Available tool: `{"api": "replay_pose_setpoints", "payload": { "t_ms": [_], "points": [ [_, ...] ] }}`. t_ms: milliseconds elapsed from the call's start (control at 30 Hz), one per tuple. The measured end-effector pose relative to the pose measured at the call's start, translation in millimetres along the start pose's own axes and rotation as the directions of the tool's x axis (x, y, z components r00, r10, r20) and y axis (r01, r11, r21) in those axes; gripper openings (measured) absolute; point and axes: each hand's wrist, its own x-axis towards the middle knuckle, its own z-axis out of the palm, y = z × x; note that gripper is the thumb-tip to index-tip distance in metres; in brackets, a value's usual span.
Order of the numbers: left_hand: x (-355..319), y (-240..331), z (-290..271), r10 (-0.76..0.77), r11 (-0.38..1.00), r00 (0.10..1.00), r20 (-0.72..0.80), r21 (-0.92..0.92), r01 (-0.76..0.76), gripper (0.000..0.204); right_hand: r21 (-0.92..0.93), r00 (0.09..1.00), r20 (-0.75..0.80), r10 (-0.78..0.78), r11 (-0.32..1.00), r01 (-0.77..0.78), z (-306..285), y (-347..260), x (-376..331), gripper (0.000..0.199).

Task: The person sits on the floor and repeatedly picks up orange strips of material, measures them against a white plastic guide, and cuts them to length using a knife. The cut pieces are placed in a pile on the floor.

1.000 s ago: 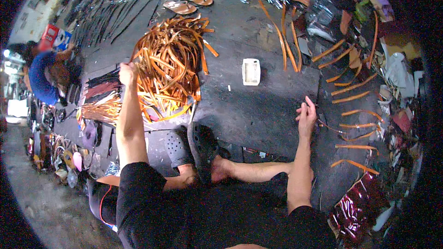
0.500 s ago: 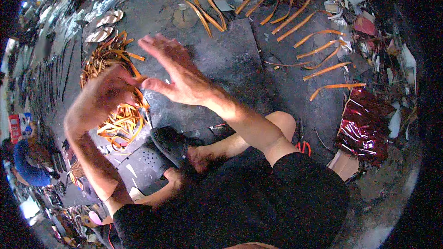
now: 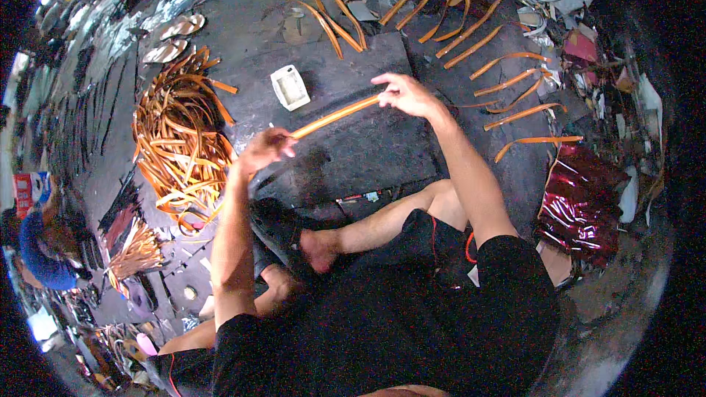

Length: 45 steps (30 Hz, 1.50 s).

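An orange-brown flat strip (image 3: 334,117), leather-like in look, stretches slantwise over the dark board in front of me. My left hand (image 3: 265,150) is closed round its near left end. At the far right end, the thumb and fingers of my right hand (image 3: 406,95) pinch it, with one or two fingers raised. Just beyond the strip stands a small white rectangular tray (image 3: 279,91). To the left of my left hand lies a tangled heap of similar strips (image 3: 176,154).
Single strips (image 3: 471,48) lie spaced in an arc at the far right. A shiny dark red sheet (image 3: 577,206) is on the right. Sandals (image 3: 165,51) lie beyond the heap. Someone in blue (image 3: 48,250) sits at far left. My crossed legs (image 3: 375,228) border the dark board (image 3: 368,154).
My hands have moved apart, the left toward me and the right to the right, with a strip now stretched between them. The white tray, hidden before, shows now.
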Motion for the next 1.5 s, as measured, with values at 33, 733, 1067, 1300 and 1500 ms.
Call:
{"api": "replay_pose_setpoints", "payload": {
  "t_ms": [33,733,1067,1300,1500],
  "points": [
    [15.9,-19.6,10.0,0.015,0.988,0.999,0.051,-0.157,-0.007,0.022,-0.094,0.997,-0.060,0.053,0.994,-0.059,-3.0,3.0,12.8,0.044],
    [37.0,1.5,66.1,0.325,0.785,0.845,-0.424,0.619,0.009,0.015,-0.551,0.846,-0.144,-0.514,0.752,0.363,138.3,-62.9,86.8,0.039],
    [34.7,2.3,61.6,0.231,0.851,0.885,-0.405,0.525,0.018,0.017,0.247,0.910,-0.259,0.324,0.933,-0.262,29.0,7.7,-11.1,0.052],
    [25.7,-47.5,20.3,0.215,0.954,0.940,-0.264,0.262,-0.145,0.025,-0.296,0.973,-0.231,-0.026,0.954,-0.045,117.1,14.9,0.7,0.047],
    [11.1,-64.9,12.9,-0.068,0.951,0.968,-0.242,-0.309,-0.010,0.018,-0.331,0.974,-0.146,-0.174,0.936,0.118,176.7,-56.0,13.8,0.048]
  ]
}}
